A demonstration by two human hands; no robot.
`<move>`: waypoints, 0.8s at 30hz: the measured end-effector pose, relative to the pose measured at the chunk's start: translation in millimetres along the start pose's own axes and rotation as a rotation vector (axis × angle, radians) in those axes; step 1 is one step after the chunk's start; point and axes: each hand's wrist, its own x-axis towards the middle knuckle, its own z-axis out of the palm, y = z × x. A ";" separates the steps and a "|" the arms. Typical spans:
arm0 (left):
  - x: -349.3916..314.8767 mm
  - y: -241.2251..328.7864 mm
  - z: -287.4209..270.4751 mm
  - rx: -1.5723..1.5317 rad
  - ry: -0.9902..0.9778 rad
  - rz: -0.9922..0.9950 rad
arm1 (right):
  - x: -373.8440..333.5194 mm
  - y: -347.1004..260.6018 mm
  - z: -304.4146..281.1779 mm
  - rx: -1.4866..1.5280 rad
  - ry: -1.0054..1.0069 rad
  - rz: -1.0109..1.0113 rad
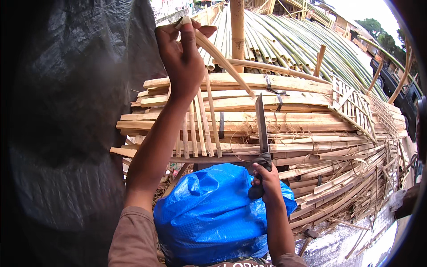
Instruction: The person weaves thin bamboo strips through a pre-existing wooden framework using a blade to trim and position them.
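My left hand (184, 53) is raised at the upper left, its fingers closed around the upper end of a bamboo strip (224, 62). The strip slants down to the right, and its lower end is close to the tip of a long knife (261, 122). My right hand (268, 181) grips the knife's dark wrapped handle, with the blade pointing up and away from me. Below the left hand, several narrow bamboo slats (206, 127) lean side by side against the stacked split bamboo. A blue plastic sheet (209, 213) covers my lap, under the right hand.
Bundles of split bamboo (298, 118) tied with black strips lie across the front. A slatted bamboo frame (353, 107) rests on their right end. Behind an upright bamboo post (237, 35) are long round poles (302, 40). Dark plastic sheeting (75, 111) hangs at my left.
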 end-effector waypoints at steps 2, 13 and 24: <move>9.4 -1.0 4.7 -0.046 0.072 0.014 | -6.8 11.5 -4.3 -0.055 0.076 -0.054; -15.7 -3.1 23.7 -0.087 0.084 -0.197 | 27.0 -8.3 24.8 -0.377 -0.029 -0.416; -17.4 7.3 -22.9 -0.167 0.176 -0.269 | 62.5 7.7 75.7 -0.660 -0.083 -0.512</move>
